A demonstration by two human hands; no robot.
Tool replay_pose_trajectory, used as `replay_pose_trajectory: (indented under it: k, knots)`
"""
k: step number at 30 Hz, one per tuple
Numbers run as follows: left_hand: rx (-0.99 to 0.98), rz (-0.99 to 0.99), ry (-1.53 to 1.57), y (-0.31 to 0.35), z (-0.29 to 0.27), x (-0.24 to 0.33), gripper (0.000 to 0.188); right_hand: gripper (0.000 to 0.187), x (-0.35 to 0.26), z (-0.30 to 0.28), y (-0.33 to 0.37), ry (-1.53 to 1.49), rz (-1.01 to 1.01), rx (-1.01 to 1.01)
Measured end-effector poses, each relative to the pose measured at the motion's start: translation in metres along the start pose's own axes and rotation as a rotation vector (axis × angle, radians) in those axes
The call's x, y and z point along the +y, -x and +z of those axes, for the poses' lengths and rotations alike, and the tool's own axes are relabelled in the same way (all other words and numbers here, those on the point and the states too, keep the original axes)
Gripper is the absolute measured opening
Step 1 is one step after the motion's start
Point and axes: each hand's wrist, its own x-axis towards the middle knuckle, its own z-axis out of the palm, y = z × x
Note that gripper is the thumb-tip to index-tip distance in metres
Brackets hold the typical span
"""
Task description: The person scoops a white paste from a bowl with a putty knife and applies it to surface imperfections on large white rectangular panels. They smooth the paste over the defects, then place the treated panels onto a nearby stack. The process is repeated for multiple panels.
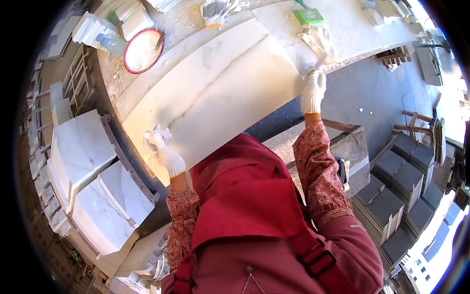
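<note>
A large white marble slab [230, 93] with a grey-brown vein lies slanted across the worktable in front of me. My left hand [164, 149], in a white knit glove with a yellow cuff, is over the slab's near left end. Its fingers are curled together, and what they hold, if anything, is hidden. At the slab's right corner is my right hand [313, 90], gloved the same way. Its fingers are closed too; a blurred pale shape sits just beyond them, too smeared to name.
A red-rimmed basin [144, 51] of whitish stuff and a plastic bottle [111, 43] stand far left. Spare gloves [318, 41] and a green box [308, 16] lie at the far side. Stacked marble tiles [83, 147] are at left, grey tile stacks [391, 181] at right.
</note>
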Motion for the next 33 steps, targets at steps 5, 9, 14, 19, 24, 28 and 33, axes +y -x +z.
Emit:
replay_pose_trajectory:
  k: [5, 9, 14, 19, 24, 28, 33]
  knots:
    - [0.041, -0.056, 0.009, -0.005, -0.064, 0.008, 0.031, 0.025, 0.06, -0.13, -0.048, 0.235, -0.192, 0.449]
    - [0.222, -0.073, -0.074, -0.013, -0.114, -0.019, 0.052, 0.025, 0.089, -0.166, 0.017, -0.036, 0.19, 0.331]
    - [0.192, -0.078, 0.025, -0.013, -0.098, -0.002, 0.049, 0.024, 0.128, -0.189, 0.077, -0.016, 0.28, 0.208]
    - [0.18, -0.098, 0.043, -0.012, -0.09, 0.001, 0.046, 0.023, 0.126, -0.175, 0.118, -0.006, 0.365, 0.059]
    - [0.164, -0.031, 0.058, -0.006, -0.1, -0.011, 0.051, 0.025, 0.128, -0.174, 0.128, 0.079, 0.396, -0.018]
    - [0.173, -0.038, 0.066, 0.0, -0.104, -0.011, 0.049, 0.024, 0.121, -0.169, 0.12, 0.022, 0.362, 0.047]
    - [0.17, -0.064, 0.127, -0.003, -0.105, -0.009, 0.052, 0.024, 0.106, -0.157, 0.097, -0.125, 0.323, 0.047]
